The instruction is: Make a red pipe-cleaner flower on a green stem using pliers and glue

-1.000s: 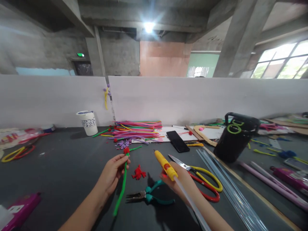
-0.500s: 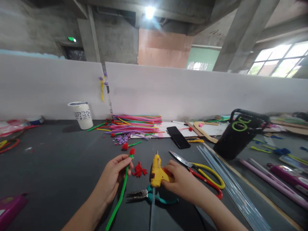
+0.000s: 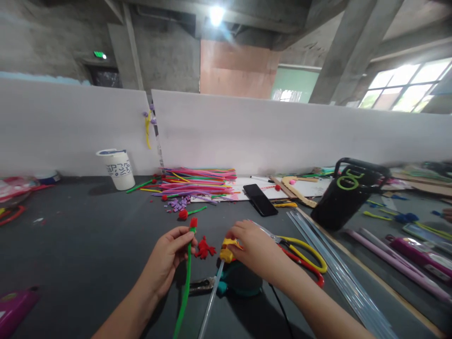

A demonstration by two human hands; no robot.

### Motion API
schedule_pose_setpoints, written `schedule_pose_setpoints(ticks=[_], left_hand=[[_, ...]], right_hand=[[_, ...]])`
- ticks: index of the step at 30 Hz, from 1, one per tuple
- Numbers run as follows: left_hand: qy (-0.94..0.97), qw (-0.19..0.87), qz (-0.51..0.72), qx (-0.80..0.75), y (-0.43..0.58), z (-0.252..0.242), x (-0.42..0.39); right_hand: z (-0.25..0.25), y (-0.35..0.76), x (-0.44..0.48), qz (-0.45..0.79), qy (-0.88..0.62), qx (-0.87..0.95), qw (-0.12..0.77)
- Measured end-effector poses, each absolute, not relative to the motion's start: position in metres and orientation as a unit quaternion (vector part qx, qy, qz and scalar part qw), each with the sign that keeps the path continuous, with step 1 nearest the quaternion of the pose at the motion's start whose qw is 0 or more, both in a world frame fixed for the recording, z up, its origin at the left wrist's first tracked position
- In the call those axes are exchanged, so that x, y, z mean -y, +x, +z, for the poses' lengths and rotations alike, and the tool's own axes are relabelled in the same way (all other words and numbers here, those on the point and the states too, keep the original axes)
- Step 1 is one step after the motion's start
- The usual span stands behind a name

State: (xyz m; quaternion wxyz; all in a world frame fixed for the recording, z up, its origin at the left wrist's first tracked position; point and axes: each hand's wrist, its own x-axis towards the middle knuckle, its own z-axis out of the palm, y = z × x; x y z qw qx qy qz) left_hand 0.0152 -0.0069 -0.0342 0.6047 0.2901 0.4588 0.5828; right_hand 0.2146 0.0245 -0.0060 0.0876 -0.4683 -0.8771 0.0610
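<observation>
My left hand point(image 3: 175, 245) pinches a green pipe cleaner point(image 3: 185, 287) near its top, where a red tip point(image 3: 193, 223) sticks up above the fingers. The rest of the green stem hangs down toward the front of the table. Wrapped round a yellow glue gun point(image 3: 226, 250) is my right hand point(image 3: 249, 240), which hides much of the gun. A clear glue stick point(image 3: 212, 299) runs out of its back end. Small red pieces point(image 3: 205, 248) lie between the hands. Pliers with teal handles point(image 3: 221, 286) rest beneath the gun, partly in shadow.
Scissors point(image 3: 305, 254) and clear glue sticks point(image 3: 328, 263) lie to the right, before a black bottle point(image 3: 349, 195). Beyond the hands are a red-headed green stem point(image 3: 183, 214), a phone point(image 3: 260, 200) and bundled pipe cleaners point(image 3: 201, 176). A white cup point(image 3: 120, 170) stands back left.
My right hand has lifted the glue gun off the table and tilted it, its front now hidden by the fingers. My left hand stays nearly still with the green pipe cleaner.
</observation>
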Motion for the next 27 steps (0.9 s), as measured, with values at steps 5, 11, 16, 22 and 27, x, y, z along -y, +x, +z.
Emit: schedule_pose_setpoints(ticks=[5, 11, 16, 22, 27], left_hand=[[0.299, 0.599, 0.594, -0.446, 0.012, -0.031, 0.006], [0.319, 0.598, 0.606, -0.416, 0.01, -0.031, 0.006], [0.332, 0.594, 0.61, -0.407, 0.012, -0.028, 0.01], [0.352, 0.6, 0.599, -0.398, 0.016, -0.024, 0.015], [0.365, 0.616, 0.578, -0.392, 0.026, -0.02, 0.024]], right_hand=[[-0.012, 0.169, -0.034, 0.041, -0.386, 0.921, 0.037], [-0.035, 0.132, -0.038, 0.033, -0.354, 0.935, 0.014], [-0.047, 0.119, -0.039, 0.069, -0.356, 0.931, 0.045], [-0.022, 0.146, -0.041, 0.201, -0.423, 0.868, 0.168], [-0.002, 0.185, -0.023, 0.342, -0.448, 0.766, 0.308]])
